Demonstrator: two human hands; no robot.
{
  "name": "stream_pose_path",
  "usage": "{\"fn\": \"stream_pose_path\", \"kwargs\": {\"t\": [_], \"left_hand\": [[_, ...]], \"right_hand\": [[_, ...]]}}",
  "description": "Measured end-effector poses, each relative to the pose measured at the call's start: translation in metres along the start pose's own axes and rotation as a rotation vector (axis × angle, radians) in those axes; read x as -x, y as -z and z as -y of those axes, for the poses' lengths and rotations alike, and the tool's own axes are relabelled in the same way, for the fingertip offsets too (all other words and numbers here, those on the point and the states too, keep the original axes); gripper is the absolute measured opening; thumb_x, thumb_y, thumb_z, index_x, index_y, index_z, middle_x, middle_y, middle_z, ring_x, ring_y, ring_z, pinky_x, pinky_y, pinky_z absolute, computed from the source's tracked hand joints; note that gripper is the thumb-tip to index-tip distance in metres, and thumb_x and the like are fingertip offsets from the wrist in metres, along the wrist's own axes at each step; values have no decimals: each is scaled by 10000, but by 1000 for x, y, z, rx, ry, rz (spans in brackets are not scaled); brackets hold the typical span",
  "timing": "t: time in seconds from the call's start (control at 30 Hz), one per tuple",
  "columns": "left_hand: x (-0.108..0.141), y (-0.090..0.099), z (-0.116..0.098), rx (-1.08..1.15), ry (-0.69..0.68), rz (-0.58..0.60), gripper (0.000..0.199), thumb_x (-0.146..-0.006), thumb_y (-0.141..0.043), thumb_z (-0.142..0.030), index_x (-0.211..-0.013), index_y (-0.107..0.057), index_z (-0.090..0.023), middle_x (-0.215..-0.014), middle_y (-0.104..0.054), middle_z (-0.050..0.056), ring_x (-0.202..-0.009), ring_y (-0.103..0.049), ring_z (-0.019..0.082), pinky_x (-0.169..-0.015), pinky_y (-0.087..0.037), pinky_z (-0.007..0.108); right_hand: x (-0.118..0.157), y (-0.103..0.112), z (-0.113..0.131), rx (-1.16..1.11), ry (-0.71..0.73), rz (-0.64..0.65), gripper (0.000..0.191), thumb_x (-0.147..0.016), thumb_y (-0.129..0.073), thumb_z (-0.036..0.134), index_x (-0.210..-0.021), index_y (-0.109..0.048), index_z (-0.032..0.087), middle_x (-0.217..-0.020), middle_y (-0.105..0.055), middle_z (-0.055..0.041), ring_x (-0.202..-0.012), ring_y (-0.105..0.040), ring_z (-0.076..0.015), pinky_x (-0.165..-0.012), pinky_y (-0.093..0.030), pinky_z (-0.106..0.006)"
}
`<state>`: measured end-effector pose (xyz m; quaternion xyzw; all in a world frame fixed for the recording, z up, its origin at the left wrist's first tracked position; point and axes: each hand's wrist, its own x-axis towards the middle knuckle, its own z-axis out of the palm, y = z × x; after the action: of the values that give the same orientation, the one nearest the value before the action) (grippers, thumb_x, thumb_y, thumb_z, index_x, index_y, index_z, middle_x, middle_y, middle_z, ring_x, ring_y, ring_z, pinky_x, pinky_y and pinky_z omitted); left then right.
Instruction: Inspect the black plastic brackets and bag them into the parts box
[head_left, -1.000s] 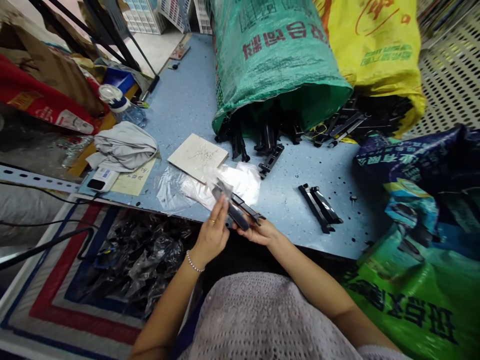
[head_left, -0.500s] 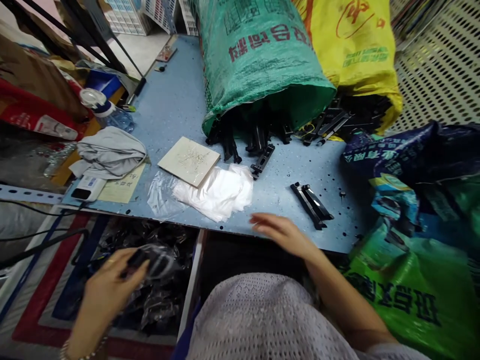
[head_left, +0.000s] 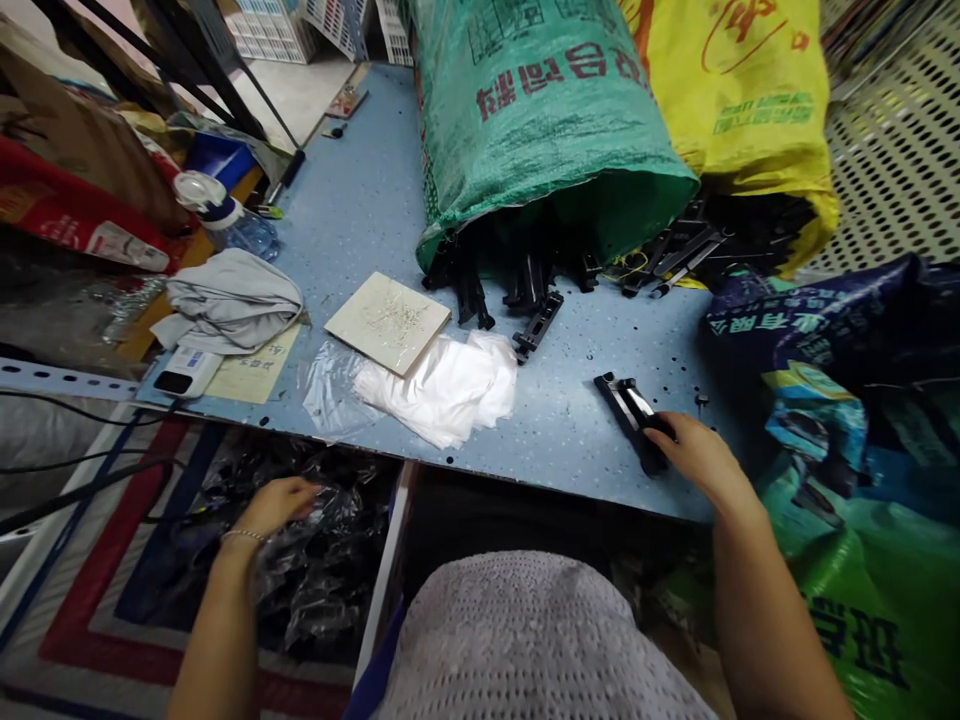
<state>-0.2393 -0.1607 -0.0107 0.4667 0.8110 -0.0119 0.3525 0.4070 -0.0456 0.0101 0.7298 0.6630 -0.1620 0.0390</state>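
Note:
Two long black plastic parts (head_left: 626, 410) lie side by side on the blue table, at the right. My right hand (head_left: 697, 455) has its fingers closed on the near end of these parts. Over the bin of bagged black parts (head_left: 322, 590) hovers my left hand (head_left: 277, 505), its fingers curled and no object visible in them. Thin white bags (head_left: 450, 390) lie in a stack at the table's front edge, with a beige square tile (head_left: 388, 322) resting on their upper left side. Another black part (head_left: 538, 327) lies just behind the bags.
A green woven sack (head_left: 547, 110) and a yellow sack (head_left: 757, 110) spill black parts at the back. On the left are a grey cloth (head_left: 232, 300), a bottle (head_left: 232, 222) and a white device (head_left: 187, 372). A bright green bag (head_left: 877, 580) is at the right.
My right hand has moved right onto the black parts. The bagged black part has left my left hand, which has shifted right and up over the bin. The view has turned slightly.

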Motion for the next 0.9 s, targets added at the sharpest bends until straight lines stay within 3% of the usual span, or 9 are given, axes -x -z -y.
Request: {"fn": "stream_pose_path", "kwargs": {"t": [0.07,0.1,0.2,0.3,0.47,0.6,0.73,0.83,0.9], "left_hand": [[9,-19,-70,212,-289,238,399,-840,-574,-530,-763,-727,-169,-738,-725,63,-707,-681,219,-689,-550,321],[14,-30,-108,279,-449,217,375,-882,-552,-504,-854,-744,-184,-818,-734,62,-757,-680,209,-743,-548,323],[14,-64,-206,322,-688,-265,275,-925,-546,-347,-1045,-729,-182,-1077,-696,116,-980,-650,232,-915,-509,375],[-8,-84,-255,168,-673,-460,137,-866,-613,-209,-914,-724,-144,-1032,-657,146,-984,-619,260,-866,-499,385],[-45,-73,-243,502,-593,-250,136,-832,-654,-276,-765,-694,-165,-782,-649,40,-745,-607,175,-718,-479,300],[-42,-63,-235,856,-486,-31,203,-758,-718,-337,-826,-701,-146,-701,-657,16,-648,-592,146,-650,-479,274],[-27,-59,-235,737,-660,-263,48,-795,-618,-184,-808,-660,-165,-842,-680,46,-819,-648,179,-801,-533,336],[-25,-53,-229,362,-806,-464,304,-811,-456,-46,-941,-702,-168,-1077,-686,98,-1089,-626,231,-1021,-482,434],[-28,-48,-224,238,-833,-490,428,-826,-423,-31,-1150,-673,-157,-1241,-645,121,-1208,-587,242,-1089,-454,448]], "right_hand": [[2,0,12,-126,-23,1,388,-900,-487,399,-1100,-687,134,-989,-713,-154,-908,-657,-308,-809,-485,-416],[2,-1,22,-248,-11,5,390,-895,-491,410,-1091,-692,139,-975,-718,-141,-894,-657,-295,-813,-488,-412],[4,-7,66,-738,46,79,455,-856,-541,469,-1135,-686,141,-1006,-719,-106,-869,-654,-243,-798,-517,-376],[5,-15,111,-1110,47,218,491,-797,-636,492,-1149,-696,155,-987,-715,-75,-800,-641,-196,-715,-533,-326],[-2,-16,166,-1534,61,429,367,-753,-753,445,-1019,-749,191,-888,-716,-42,-739,-625,-146,-673,-516,-266],[-16,-21,217,-1705,110,709,316,-707,-813,405,-930,-752,190,-773,-706,-23,-654,-629,-137,-648,-541,-282],[-31,-36,249,-1706,88,720,371,-626,-859,422,-836,-742,140,-640,-663,-6,-542,-578,-114,-536,-508,-252],[-29,-39,238,-1685,37,616,375,-656,-848,403,-904,-745,141,-684,-680,-1,-555,-582,-100,-538,-500,-230],[-21,-36,223,-1637,94,685,365,-708,-823,365,-992,-739,151,-780,-707,-16,-625,-619,-107,-592,-522,-232]]}}
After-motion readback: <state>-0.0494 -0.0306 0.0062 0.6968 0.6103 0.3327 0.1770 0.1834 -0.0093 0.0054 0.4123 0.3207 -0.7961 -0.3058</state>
